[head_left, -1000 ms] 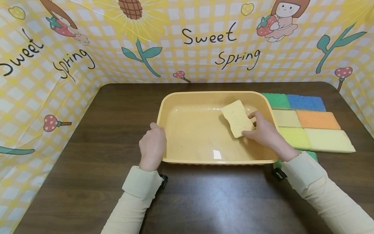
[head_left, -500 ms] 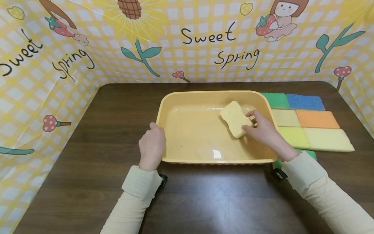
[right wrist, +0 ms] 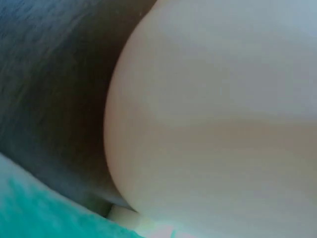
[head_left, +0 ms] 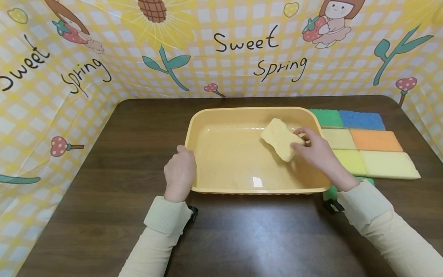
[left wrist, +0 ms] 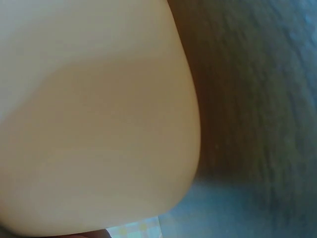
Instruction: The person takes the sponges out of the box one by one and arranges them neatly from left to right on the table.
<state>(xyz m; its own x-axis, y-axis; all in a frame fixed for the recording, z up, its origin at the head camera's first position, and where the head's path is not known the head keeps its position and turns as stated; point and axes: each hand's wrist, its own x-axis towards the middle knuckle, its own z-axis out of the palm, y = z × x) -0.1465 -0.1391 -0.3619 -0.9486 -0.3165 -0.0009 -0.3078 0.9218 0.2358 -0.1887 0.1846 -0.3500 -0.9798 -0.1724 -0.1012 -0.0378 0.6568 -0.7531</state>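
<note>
In the head view, a pale yellow tub (head_left: 235, 161) sits on the dark wooden table. My left hand (head_left: 180, 175) grips its left rim, fingertips hidden over the edge. Inside the tub's right half, my right hand (head_left: 316, 154) pinches a pale yellow sponge (head_left: 278, 138) with curved-in sides by its right end, between thumb and fingers. The sponge lies at a slant, its far end pointing up and left. Both wrist views are mostly filled by the tub's wall (left wrist: 114, 129), blurred and close up.
Right of the tub, several flat sponges lie in rows, among them a blue sponge (head_left: 362, 120), an orange sponge (head_left: 377, 141) and a cream sponge (head_left: 391, 165). A green sponge (right wrist: 49, 213) is close to my right wrist. A yellow checked cloth (head_left: 238, 73) stands behind the table (head_left: 138, 134).
The sponge has turned slightly, its far end swinging left. My right hand has since shifted a little to the right with it. My left hand stays on the rim.
</note>
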